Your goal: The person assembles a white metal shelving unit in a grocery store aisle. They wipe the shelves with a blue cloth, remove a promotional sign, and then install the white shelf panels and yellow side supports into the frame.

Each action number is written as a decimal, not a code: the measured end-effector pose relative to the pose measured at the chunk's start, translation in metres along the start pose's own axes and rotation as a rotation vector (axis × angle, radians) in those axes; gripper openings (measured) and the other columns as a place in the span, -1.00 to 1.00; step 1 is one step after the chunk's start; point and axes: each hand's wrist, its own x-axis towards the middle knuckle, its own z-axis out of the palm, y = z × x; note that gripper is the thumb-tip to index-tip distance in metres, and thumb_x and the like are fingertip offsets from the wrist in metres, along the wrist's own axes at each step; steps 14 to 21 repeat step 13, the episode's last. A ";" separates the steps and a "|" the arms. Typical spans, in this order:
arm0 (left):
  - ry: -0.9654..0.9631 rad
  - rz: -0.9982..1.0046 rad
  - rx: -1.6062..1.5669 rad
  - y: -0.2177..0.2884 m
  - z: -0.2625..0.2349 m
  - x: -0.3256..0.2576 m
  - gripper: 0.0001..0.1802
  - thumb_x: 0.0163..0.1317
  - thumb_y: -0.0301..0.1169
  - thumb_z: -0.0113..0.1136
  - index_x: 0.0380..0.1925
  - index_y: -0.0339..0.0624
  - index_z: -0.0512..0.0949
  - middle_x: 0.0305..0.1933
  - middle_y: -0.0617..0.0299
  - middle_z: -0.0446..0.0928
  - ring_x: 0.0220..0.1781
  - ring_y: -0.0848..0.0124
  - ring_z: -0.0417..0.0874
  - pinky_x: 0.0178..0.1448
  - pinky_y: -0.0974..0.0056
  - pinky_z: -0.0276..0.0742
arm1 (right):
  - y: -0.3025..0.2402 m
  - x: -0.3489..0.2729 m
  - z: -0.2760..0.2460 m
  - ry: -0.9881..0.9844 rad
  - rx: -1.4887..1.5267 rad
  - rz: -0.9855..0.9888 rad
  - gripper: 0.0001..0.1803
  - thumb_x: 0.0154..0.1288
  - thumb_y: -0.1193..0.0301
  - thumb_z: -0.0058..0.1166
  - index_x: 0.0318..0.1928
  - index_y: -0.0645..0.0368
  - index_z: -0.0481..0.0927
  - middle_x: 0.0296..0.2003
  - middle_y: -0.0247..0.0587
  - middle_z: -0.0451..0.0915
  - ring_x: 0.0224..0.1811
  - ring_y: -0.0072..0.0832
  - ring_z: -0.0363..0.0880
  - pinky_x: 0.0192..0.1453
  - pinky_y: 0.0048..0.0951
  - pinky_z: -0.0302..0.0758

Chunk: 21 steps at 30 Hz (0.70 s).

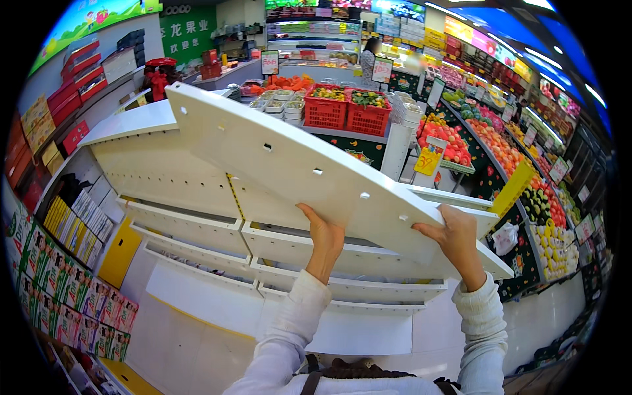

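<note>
- Head view: long white shelf board (283, 161) held up at a slant, its far end high at upper left, its near end low at right, over the empty white shelving unit (197, 230).
- Left hand (324, 234) gripping the board's lower edge from beneath, fingers wrapped onto the underside, closed on it.
- Right hand (453, 236) clamped on the board's near end, thumb on the edge, fingers behind, closed on it as well.
- Small dark holes dotted along the board's face; rows of peg holes in the unit's back panel.
- Narrow yellow strip (236, 196) running down the middle of the back panel.
- Flat yellow panel (120, 253) leaning at the unit's left side.
- Rows of colourful printed cartons (72, 309) stacked at lower left, yellow packets above them.
- Red boxes (79, 72) lined up on the wall shelves at upper left.
- Green wall sign (187, 29) with white characters at top, beside a bright picture banner.
- Two red plastic crates (345, 108) of produce behind the board, white trays just left of them.
- Yellow price card (428, 160) at the fruit stand, small white cards farther right.
- Fruit display (520, 178) sloping away on the right: red, orange, green and yellow heaps.
</note>
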 end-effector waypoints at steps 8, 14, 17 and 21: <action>-0.069 -0.392 0.132 -0.078 0.001 -0.118 -0.08 0.11 0.41 -0.32 0.31 0.03 0.02 0.33 0.30 0.10 0.37 0.34 0.06 0.42 0.12 -0.05 | 0.025 -0.185 -0.087 0.025 0.000 0.195 -0.55 -0.26 0.10 0.44 -0.65 0.13 0.46 -0.71 -0.29 0.44 -0.68 -0.33 0.42 -0.63 -0.41 0.30; 0.037 -0.461 0.017 -0.128 -0.039 -0.133 -0.03 0.00 0.42 -0.09 0.24 -0.02 0.09 0.24 0.18 0.19 0.31 0.25 0.15 0.42 0.04 -0.04 | 0.064 -0.342 -0.142 0.028 -0.089 0.364 -0.58 -0.26 0.11 0.45 -0.66 0.08 0.48 -0.73 -0.36 0.45 -0.70 -0.38 0.40 -0.64 -0.44 0.29; 0.037 -0.461 0.017 -0.128 -0.039 -0.133 -0.03 0.00 0.42 -0.09 0.24 -0.02 0.09 0.24 0.18 0.19 0.31 0.25 0.15 0.42 0.04 -0.04 | 0.064 -0.342 -0.142 0.028 -0.089 0.364 -0.58 -0.26 0.11 0.45 -0.66 0.08 0.48 -0.73 -0.36 0.45 -0.70 -0.38 0.40 -0.64 -0.44 0.29; 0.037 -0.461 0.017 -0.128 -0.039 -0.133 -0.03 0.00 0.42 -0.09 0.24 -0.02 0.09 0.24 0.18 0.19 0.31 0.25 0.15 0.42 0.04 -0.04 | 0.064 -0.342 -0.142 0.028 -0.089 0.364 -0.58 -0.26 0.11 0.45 -0.66 0.08 0.48 -0.73 -0.36 0.45 -0.70 -0.38 0.40 -0.64 -0.44 0.29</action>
